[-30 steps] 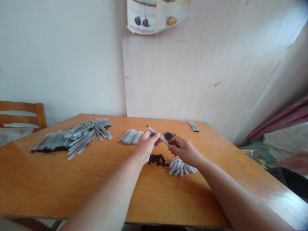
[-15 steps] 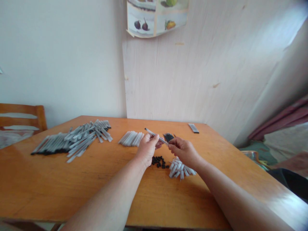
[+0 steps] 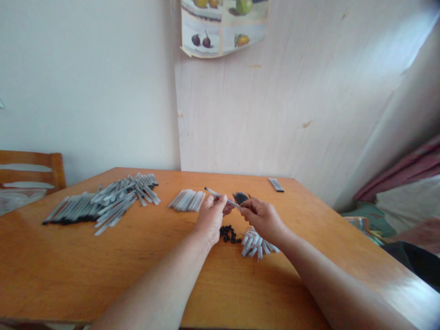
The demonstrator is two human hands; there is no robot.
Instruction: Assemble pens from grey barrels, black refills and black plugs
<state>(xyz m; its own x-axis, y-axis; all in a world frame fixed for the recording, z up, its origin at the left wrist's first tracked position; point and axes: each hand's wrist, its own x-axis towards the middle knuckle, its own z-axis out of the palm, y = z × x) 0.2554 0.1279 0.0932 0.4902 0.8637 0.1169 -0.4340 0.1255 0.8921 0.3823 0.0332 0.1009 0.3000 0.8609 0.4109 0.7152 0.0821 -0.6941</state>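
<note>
A slim pen (image 3: 215,193) with a pale translucent barrel and a dark far end slants above the table between my hands. My left hand (image 3: 212,219) closes round its middle, thumb on top. At the near end, my right hand (image 3: 260,217) pinches the pen with thumb and fingers; the tip is hidden in that grip. Below the hands lie a scatter of small black plugs (image 3: 227,233) and a heap of short whitish pieces, probably pen caps (image 3: 256,243). Thin dark rods (image 3: 240,197) are bunched just behind my right hand.
A row of pale tubes (image 3: 185,200) lies left of my hands. Further left a large pile of pale, black-ended pens (image 3: 117,197) spreads over the wooden table (image 3: 144,270). A few more pens (image 3: 276,184) sit at the back right. A chair (image 3: 57,172) stands at left.
Both hands keep the same grip on the pen and have barely moved. The whole view has shifted slightly downward in the frame; the piles are unchanged.
</note>
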